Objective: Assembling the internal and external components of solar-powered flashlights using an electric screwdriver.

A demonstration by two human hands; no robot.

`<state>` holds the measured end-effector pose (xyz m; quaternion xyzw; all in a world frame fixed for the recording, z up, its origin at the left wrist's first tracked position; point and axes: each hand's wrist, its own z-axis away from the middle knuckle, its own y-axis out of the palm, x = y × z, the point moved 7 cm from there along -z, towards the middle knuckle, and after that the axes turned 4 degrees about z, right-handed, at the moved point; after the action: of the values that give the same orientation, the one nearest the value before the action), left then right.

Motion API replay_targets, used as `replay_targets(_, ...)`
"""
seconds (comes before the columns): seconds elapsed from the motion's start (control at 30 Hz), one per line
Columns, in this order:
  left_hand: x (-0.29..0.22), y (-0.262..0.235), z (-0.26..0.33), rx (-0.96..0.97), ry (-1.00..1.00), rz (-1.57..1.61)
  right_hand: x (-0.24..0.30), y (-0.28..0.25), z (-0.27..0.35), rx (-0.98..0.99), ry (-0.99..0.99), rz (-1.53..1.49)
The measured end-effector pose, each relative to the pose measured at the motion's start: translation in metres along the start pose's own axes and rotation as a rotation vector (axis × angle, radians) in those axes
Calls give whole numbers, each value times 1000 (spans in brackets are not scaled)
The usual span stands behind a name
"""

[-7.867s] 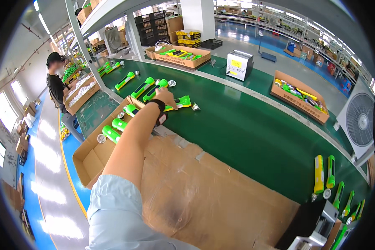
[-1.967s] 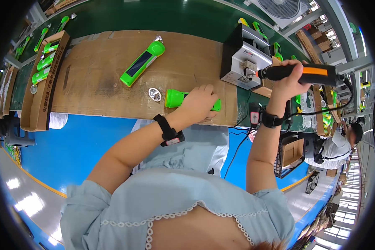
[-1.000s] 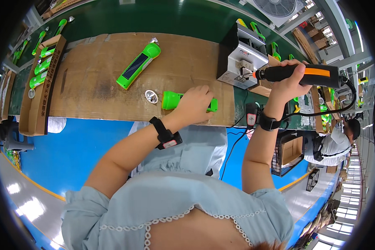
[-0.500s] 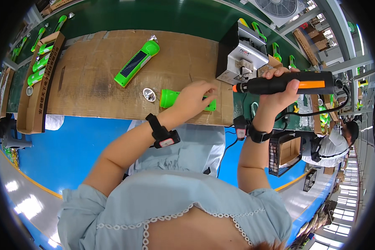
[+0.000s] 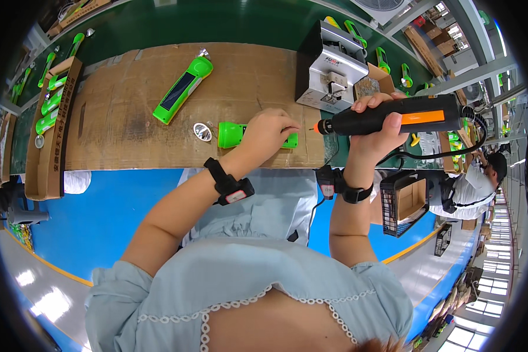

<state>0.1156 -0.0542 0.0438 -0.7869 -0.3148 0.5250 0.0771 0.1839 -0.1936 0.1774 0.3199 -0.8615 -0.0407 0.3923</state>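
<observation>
My left hand lies across a green flashlight on the cardboard. Its thumb and fingertips are pinched together above the flashlight's right end; whatever they hold is too small to make out. My right hand is wrapped round a black and orange electric screwdriver, held level. The screwdriver's tip points left, just short of my left fingertips. Beside the flashlight's head lies a loose silver reflector. A second green flashlight with a dark panel rests farther back, a reflector at its end.
Behind the screwdriver stands a grey and black box-shaped machine. A cardboard tray of green flashlights sits at left. The cardboard sheet covers the green bench. A black crate is low at right, near another person.
My right hand has brought the screwdriver left, toward my left hand. My left fingers have drawn together into a pinch near its tip. The view has shifted slightly.
</observation>
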Motion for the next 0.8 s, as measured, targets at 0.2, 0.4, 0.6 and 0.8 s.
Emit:
replay_targets(0.2,3,6,-4,-9,-36,-175,1,-11,1,-65,6,24)
replay_targets(0.4,10,9,-7,5,-135,-220,-4,-19,3,-70,7,63)
replay_targets(0.6,13,10,-8,66,-215,-259,-5,-26,2,-116,-7,98)
replay_targets(0.8,15,10,-9,121,-252,-254,-7,-27,0,-105,-19,119)
